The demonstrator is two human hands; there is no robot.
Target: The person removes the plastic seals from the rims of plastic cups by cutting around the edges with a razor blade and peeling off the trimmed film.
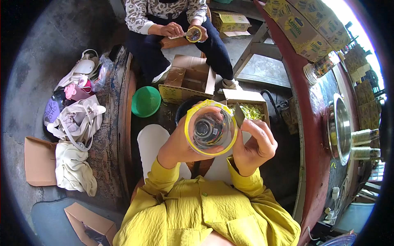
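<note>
My left hand (177, 141) is wrapped round a clear plastic cup (209, 141) with a yellow rim. The cup's open mouth faces me, and a small white label shows down inside it. In my right hand (258, 143) a dark, flat, pointed blade (239, 115) is pinched between thumb and fingers. The blade stands close against the cup's right rim; whether it touches cannot be made out. Just beyond my hands is a cardboard box (246, 96) holding yellow-green strips (252, 111).
Across from me sits a person whose hands (174, 30) hold a similar yellow-rimmed cup (194, 34). A green basin (146, 101) and an open carton (188, 76) lie between us. Bags (80, 117) are at left. A steel basin (340, 129) and stacked cups (365, 137) stand at right.
</note>
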